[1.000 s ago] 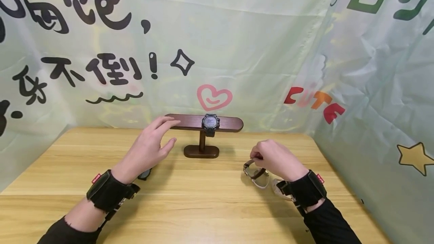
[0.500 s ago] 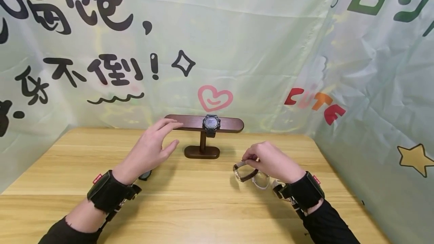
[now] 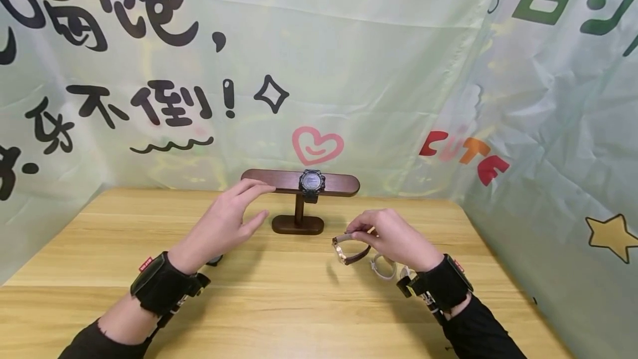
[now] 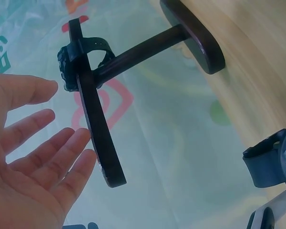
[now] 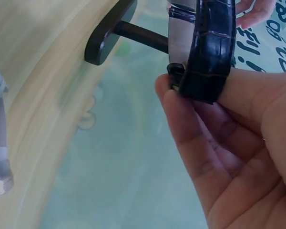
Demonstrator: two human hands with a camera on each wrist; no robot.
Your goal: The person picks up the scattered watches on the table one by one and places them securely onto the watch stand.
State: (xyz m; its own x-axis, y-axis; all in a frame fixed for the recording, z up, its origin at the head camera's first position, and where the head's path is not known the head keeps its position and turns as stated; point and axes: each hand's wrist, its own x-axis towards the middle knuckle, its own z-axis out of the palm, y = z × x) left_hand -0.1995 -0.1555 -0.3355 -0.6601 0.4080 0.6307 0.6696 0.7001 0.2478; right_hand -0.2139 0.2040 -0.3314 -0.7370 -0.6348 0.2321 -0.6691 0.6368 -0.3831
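My right hand (image 3: pixel 399 240) pinches a wristwatch (image 3: pixel 356 257) with a dark leather strap and gold-coloured case, raised over the table. Its strap (image 5: pixel 212 52) forms a closed loop above the fingertips in the right wrist view. A dark wooden watch stand (image 3: pixel 339 183) rises at the back, with a black digital watch (image 3: pixel 312 181) round the middle of its bar. My left hand (image 3: pixel 221 226) has relaxed, spread fingers at the bar's left end and grips nothing. In the left wrist view, two of its fingertips (image 4: pixel 88 157) meet the bar's edge.
A white-strapped watch (image 3: pixel 382 277) lies right of the held one, and another pale watch (image 3: pixel 406 273) sits partly behind my right wrist. Beside my left wrist is a dark round watch (image 4: pixel 264 167). Printed cloth (image 3: pixel 389 71) hangs behind the wooden table (image 3: pixel 279 314).
My right hand has moved left and lifted the leather-strap watch away from the white one, towards the stand. The left hand has barely shifted, its fingertips slightly farther right along the bar.
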